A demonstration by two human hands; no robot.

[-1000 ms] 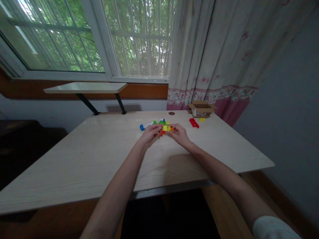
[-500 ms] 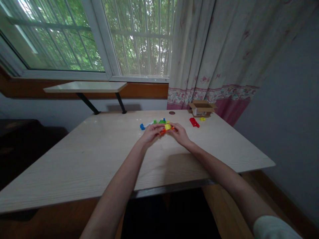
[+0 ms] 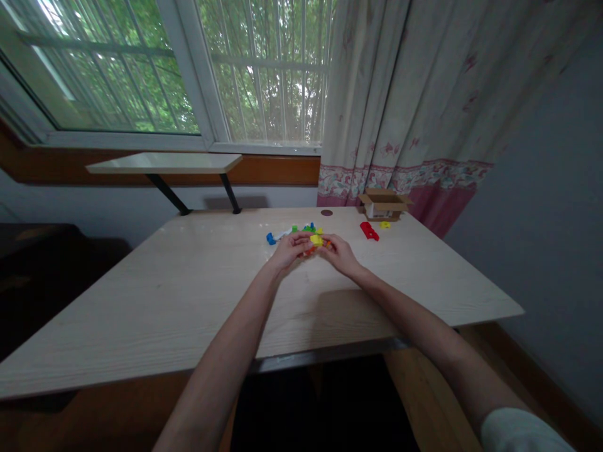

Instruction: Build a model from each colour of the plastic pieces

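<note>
Left hand and right hand, fingers curled nearly closed, pinch a small yellow piece between them, toward the far edge of the surface; its join with the orange-red parts is too small to judge. Two-handed manipulation appears in hand; the next move calls for steady fingertips. Beyond lie green pieces; near the far right corner, a red piece and cardboard box.

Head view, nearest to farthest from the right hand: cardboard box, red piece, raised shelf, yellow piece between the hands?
1. Yellow piece: just left of the right hand
2. Red piece: to the right
3. Cardboard box: right, farther back
4. Raised shelf: far left
</note>
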